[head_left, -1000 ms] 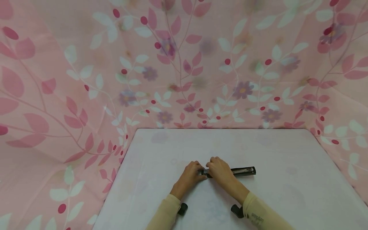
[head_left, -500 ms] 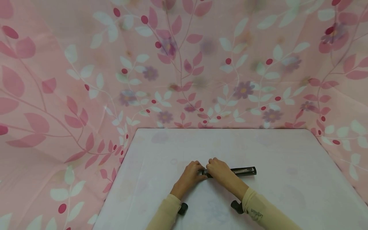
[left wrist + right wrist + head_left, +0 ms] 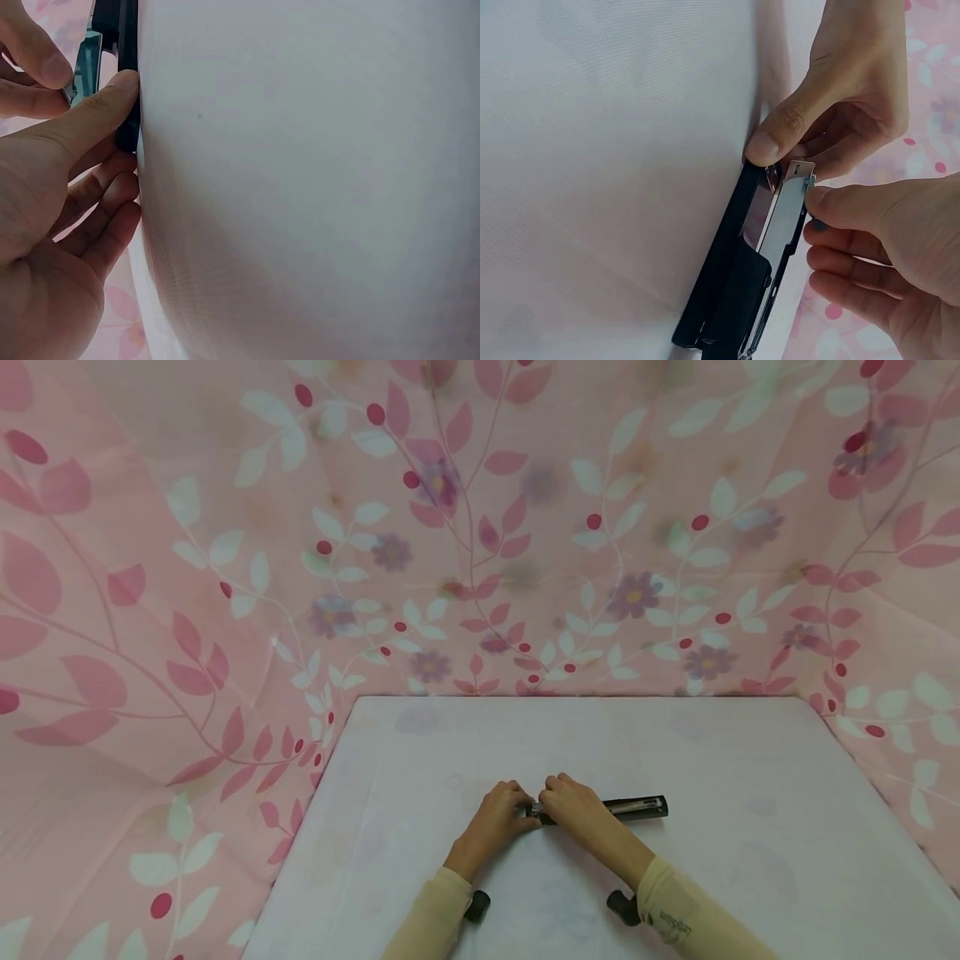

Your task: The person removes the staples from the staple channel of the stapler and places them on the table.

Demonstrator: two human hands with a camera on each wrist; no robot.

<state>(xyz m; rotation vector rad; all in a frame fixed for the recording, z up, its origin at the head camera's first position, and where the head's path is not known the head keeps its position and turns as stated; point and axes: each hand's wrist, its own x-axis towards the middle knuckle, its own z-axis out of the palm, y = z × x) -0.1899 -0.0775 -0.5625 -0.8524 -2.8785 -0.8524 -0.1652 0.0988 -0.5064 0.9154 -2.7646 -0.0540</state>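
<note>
Stapler (image 3: 600, 808) lies mid-table (image 3: 750, 760). My left hand (image 3: 497, 821) pinches its base end; right hand (image 3: 573, 806) pinches the metal rail. Loading step, I judge; next needs a steady pull.

I see a white table (image 3: 750, 860) set against pink floral cloth (image 3: 225, 568). A black stapler (image 3: 637, 808) lies flat on it near the front edge, lengthwise left to right.
</note>
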